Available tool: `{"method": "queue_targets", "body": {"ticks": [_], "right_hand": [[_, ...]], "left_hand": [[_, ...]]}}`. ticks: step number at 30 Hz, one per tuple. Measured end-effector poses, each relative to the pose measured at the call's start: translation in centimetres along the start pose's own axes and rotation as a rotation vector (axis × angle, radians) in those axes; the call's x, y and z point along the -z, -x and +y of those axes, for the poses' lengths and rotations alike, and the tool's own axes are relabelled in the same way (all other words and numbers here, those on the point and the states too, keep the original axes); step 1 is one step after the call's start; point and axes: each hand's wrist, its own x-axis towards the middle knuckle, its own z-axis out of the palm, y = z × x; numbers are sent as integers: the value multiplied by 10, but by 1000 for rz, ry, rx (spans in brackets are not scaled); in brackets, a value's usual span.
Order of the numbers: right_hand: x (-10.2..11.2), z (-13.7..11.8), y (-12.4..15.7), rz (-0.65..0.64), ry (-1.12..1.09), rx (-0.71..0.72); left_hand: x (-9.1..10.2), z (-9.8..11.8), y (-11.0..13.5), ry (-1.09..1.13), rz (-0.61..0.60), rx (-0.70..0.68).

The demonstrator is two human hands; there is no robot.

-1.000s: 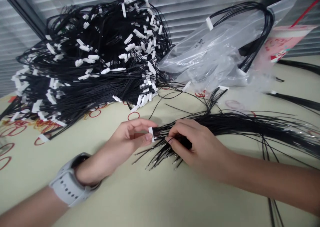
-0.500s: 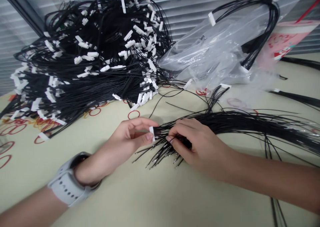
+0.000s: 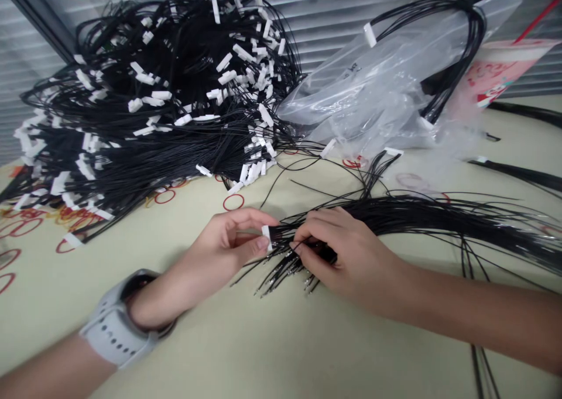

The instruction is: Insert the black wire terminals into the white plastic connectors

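The left hand [image 3: 223, 253] is grasping a small white connector [image 3: 267, 238] between thumb and fingertips, holding it just above the middle of the worktop [image 3: 272, 352]. Black wires are running from the connector toward the right hand [image 3: 346, 255], which is pinching a thin black wire [image 3: 291, 245] between thumb and forefinger just beside it; whether that wire's tip is touching the connector, I cannot tell. Loose wire ends [image 3: 281, 273] with shiny metal tips are fanning out below both hands. A grey watch [image 3: 118, 323] is circling the left wrist.

A thick bundle of black wires [image 3: 413, 215] is stretching from behind the right hand toward the worktop's right side, and a few strands are passing under the right forearm. Beyond the bundle, a short harness [image 3: 373, 174] is lying with its white connector pointing toward the far edge.

Farther out, a tall heap of black harnesses [image 3: 175, 89] with white connectors is filling the far left corner, with red rubber bands [image 3: 223, 202] lying along its near side. Along the far edge, a clear plastic bag [image 3: 364, 95] is resting beside the heap, looped wires [image 3: 476, 30] are arching over it, and a pink cup [image 3: 500, 71] with a red straw [image 3: 538, 20] is standing tilted in view. Window blinds [image 3: 333, 13] are showing behind.
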Motion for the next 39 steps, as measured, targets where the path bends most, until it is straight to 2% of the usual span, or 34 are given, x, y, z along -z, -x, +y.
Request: {"method": "queue_targets", "body": {"ticks": [16,24,30,33,36,39], "right_hand": [[-4,-1,0,-9,-24,-38],[-8,2,-1,8,-20,11],[-7,-1,-2,-72,-35,-19],[-7,-2,-1,-94,-50,-7],[-7,-1,-1,-32,-75,19],[-7,0,-1,175,-50,138]], "left_hand": [[0,-3,1,-9,-9,5],[-7,-3,3,16,-6,4],[-6,1,3,60,35,34],[-5,4,3,128,17,45],[-3,8,4,190,40,94],[-1,9,5,234,66,114]]}}
